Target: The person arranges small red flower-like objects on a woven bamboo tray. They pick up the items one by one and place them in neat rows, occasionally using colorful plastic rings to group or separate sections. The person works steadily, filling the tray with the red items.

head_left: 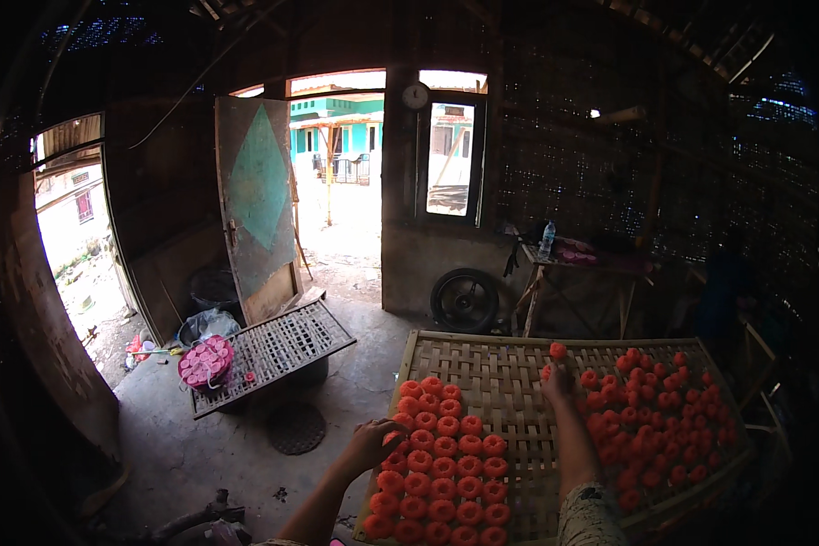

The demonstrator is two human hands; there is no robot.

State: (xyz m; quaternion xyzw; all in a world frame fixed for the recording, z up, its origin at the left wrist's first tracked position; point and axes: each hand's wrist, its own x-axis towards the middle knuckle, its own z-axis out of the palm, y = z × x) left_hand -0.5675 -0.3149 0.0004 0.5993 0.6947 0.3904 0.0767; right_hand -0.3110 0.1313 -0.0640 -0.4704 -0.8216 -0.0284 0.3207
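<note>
Round red-orange pieces with a hollow in the middle, their exact kind unclear, stand in close rows point(444, 469) on the left part of a woven bamboo tray point(485, 364). My left hand point(373, 446) reaches over the tray's left edge, its bent fingers closed around a red-orange piece point(391, 439) at the side of the rows. Farther off, my right hand point(557, 382) is closed at the fingertips on a red-orange piece point(546, 372). Another piece point(558, 349) shows just beyond those fingers. Many more lie in a loose heap point(655, 414) on the tray's right part.
To the left, a low slatted rack point(291, 341) bears a pink basin of pink discs point(207, 361). A round dark mat point(297, 429) lies on the concrete floor. Against the far wall are a wheel point(465, 300) and a table with a bottle point(547, 238). A door point(257, 196) stands ajar.
</note>
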